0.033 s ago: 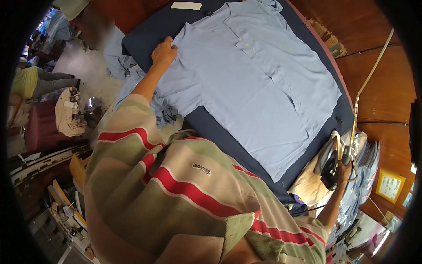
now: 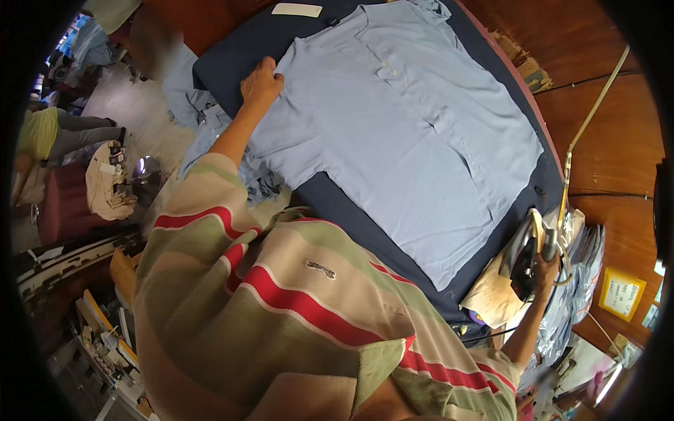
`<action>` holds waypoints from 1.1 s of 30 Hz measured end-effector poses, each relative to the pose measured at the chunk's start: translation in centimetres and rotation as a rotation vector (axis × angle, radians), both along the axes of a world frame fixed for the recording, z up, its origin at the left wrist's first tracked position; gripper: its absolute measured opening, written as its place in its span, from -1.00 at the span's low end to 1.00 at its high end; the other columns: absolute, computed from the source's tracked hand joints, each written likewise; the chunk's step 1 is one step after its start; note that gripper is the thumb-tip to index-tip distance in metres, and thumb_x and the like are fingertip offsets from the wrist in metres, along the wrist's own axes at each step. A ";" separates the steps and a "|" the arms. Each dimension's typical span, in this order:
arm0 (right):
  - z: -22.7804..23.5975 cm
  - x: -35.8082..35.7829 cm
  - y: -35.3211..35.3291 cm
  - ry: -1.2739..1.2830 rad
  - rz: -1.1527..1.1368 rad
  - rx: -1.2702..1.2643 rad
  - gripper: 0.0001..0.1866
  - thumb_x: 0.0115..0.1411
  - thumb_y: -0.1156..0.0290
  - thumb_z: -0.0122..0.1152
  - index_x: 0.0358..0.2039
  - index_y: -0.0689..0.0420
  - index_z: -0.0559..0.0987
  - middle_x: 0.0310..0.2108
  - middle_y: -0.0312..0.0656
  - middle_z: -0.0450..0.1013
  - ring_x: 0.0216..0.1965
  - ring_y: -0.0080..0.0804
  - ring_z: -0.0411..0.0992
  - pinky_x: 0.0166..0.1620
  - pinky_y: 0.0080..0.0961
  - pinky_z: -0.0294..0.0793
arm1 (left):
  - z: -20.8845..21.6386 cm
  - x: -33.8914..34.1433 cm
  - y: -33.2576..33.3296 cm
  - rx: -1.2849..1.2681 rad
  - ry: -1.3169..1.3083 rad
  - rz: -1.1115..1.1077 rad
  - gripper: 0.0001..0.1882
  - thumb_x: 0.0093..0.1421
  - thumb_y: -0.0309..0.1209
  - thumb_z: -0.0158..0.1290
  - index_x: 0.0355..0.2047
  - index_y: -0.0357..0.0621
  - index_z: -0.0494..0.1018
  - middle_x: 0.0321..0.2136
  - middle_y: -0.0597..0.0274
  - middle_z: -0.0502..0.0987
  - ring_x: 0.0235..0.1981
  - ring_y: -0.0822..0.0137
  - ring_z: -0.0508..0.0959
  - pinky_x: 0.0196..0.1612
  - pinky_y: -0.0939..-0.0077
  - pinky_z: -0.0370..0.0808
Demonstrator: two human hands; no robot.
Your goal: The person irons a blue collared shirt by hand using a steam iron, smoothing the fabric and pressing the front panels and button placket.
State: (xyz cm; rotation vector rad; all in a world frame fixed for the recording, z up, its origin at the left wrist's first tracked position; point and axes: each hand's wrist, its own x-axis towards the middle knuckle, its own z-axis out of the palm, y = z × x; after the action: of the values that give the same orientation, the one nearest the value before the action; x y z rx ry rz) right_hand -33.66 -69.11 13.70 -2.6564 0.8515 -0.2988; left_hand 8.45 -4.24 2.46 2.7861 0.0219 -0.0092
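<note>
A light blue button shirt [image 2: 393, 140] lies spread on a dark navy padded ironing table [image 2: 323, 210]. Its collar end is away from me and the hem points toward my right. My left hand [image 2: 262, 85] is closed on the cloth near the shoulder and sleeve, at the table's left edge. At the right, my right hand [image 2: 546, 272] grips a black and silver clothes iron [image 2: 523, 263]. The iron is over a cream cloth pad [image 2: 484, 295] beside the shirt's hem. My fingers partly cover the iron's handle.
A hose [image 2: 597, 105] runs from the upper right down to the iron. Plastic-wrapped garments [image 2: 586, 266] hang at the right. More blue garments [image 2: 210, 133] are heaped past the left edge. A white card [image 2: 297, 10] lies at the far edge. Another person [image 2: 60, 133] stands far left.
My right hand and the iron have shifted very slightly, and the iron looks a little turned. A blurred shape has come in at the lower right. My left hand and the shirt stay put.
</note>
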 end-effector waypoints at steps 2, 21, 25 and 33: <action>2.6 3.7 8.0 0.142 -0.004 -0.092 -0.55 -0.12 0.39 0.20 -0.16 0.28 0.42 -0.39 -0.05 0.46 -0.31 -0.12 0.43 -0.20 -0.30 0.38 | -0.2 0.6 -1.2 0.017 -0.270 -0.133 -0.59 0.07 -0.24 0.01 -0.05 0.02 0.34 -0.09 0.20 0.41 0.01 0.21 0.36 0.03 0.07 0.23; -0.5 37.7 41.4 0.158 0.600 0.077 -0.54 -0.12 0.23 0.20 -0.18 0.14 0.42 -0.37 0.15 0.48 -0.26 0.08 0.45 -0.21 -0.14 0.42 | -2.1 9.7 -5.8 -0.083 -0.433 -0.360 -0.70 0.18 -0.19 -0.10 -0.09 0.12 0.35 0.01 0.34 0.33 0.04 0.24 0.31 0.04 0.03 0.12; -1.0 41.1 42.3 0.168 0.632 0.058 -0.49 -0.15 0.28 0.21 -0.13 0.18 0.42 -0.34 0.13 0.48 -0.24 0.05 0.46 -0.18 -0.22 0.43 | -1.3 2.3 -0.8 -0.079 -0.184 0.063 -0.69 0.11 -0.14 0.00 -0.17 0.07 0.44 0.15 0.34 0.23 0.19 0.25 0.16 0.13 -0.06 0.00; 0.0 41.4 45.0 0.243 0.856 0.083 -0.44 -0.16 0.31 0.20 -0.06 0.11 0.41 -0.30 0.11 0.49 -0.24 0.01 0.47 -0.13 -0.32 0.43 | -2.2 -1.9 3.0 -0.228 -0.194 0.120 -0.77 0.06 -0.16 0.05 -0.45 -0.02 0.53 0.13 0.29 0.26 0.21 0.26 0.14 0.17 -0.03 -0.10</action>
State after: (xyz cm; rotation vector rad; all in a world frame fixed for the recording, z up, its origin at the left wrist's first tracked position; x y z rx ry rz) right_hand 7.75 -24.13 13.71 -2.7204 -0.2590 0.2693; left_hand 6.52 -1.28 0.29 2.5417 0.1314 0.2712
